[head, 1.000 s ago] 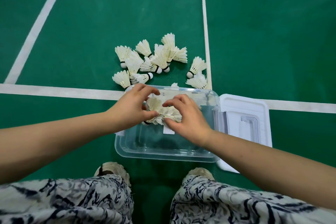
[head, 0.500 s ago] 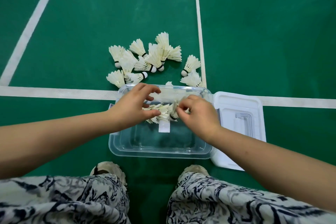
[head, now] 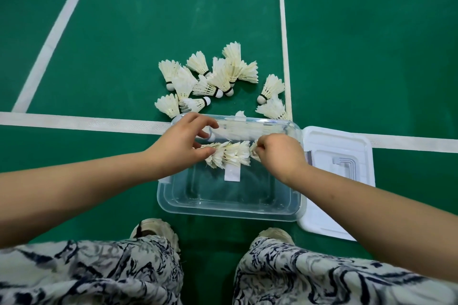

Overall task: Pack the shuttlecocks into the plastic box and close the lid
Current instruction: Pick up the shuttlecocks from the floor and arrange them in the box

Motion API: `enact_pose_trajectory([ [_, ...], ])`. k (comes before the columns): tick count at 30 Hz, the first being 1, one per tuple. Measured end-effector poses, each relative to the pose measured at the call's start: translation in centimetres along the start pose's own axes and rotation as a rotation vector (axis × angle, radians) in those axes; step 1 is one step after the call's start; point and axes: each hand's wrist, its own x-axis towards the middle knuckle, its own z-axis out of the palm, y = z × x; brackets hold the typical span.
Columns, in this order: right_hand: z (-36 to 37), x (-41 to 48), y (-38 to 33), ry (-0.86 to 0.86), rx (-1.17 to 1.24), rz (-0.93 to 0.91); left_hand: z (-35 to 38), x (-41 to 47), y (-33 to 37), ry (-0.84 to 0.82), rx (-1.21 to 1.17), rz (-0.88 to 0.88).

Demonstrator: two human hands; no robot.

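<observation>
A green sports court floor point(head: 124, 32) with white painted lines point(head: 74, 120) fills the view, seen from above by a person who squats over it. The left hand point(head: 181, 142) and the right hand point(head: 280, 153) meet over the far half of a clear plastic box point(head: 223, 210) that stands on the floor with its top open.

Between the two hands runs a short row of white shuttlecocks point(head: 230, 155), nested one into the next and lying on its side above the inside of the box. The left hand grips the left end of the row, thumb below and fingers curled above. The right hand is closed on the right end, its fingers pinching the feathers.

Just beyond both hands, past the far wall of the box, a loose heap of shuttlecocks point(head: 213, 79) lies on the floor, some overlapping, two a little apart on the right-hand side. To the outside of the right hand, touching the box's right wall, the white lid point(head: 342, 156) lies flat on the floor.

Below the forearms, near the bottom edge, two pale shoes point(head: 156, 230) and patterned trousers point(head: 86, 275) show.
</observation>
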Motion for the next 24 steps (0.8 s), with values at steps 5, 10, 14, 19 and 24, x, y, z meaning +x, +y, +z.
enact_pose_trajectory([
  [5, 0.2, 0.8, -0.5, -0.085, 0.241, 0.160, -0.2, 0.1, -0.9, 0.002, 0.000, -0.021],
  [10, 1.4, 1.5, -0.3, -0.171, 0.436, 0.343, -0.2, 0.4, -1.3, 0.005, 0.006, -0.025],
  [14, 2.8, 1.8, -0.2, -0.178, 0.715, 0.550, -0.7, 0.8, -1.3, 0.012, 0.032, -0.015],
  [19, 4.1, 2.3, 0.1, -0.261, 0.878, 0.680, -3.2, 2.1, -1.2, 0.051, 0.144, 0.029],
  [24, 4.6, 3.1, -0.2, -0.337, 1.047, 0.737, -5.4, 3.2, -1.3, 0.061, 0.190, 0.027],
])
